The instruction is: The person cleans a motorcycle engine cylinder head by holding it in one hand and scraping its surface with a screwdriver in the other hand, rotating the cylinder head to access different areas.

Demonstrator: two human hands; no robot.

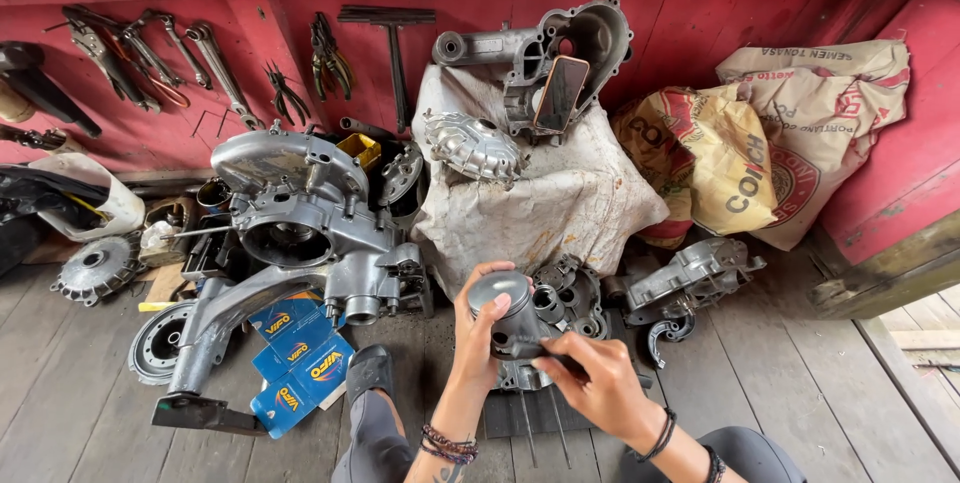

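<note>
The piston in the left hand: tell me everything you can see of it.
The piston is a dull grey metal cylinder with a flat round crown, tilted toward the camera. The left hand wraps its left side, thumb on the crown edge. The right hand holds a thin dark tool at its lower skirt, above an engine case.

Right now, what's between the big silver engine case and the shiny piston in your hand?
In the head view, blue boxes lie on the floor planks between the engine case and the piston, left of a dark shoe.

engine casing (300,213) | blue boxes (298,358) | paper sacks (790,133) | wall pliers (325,55)
</note>
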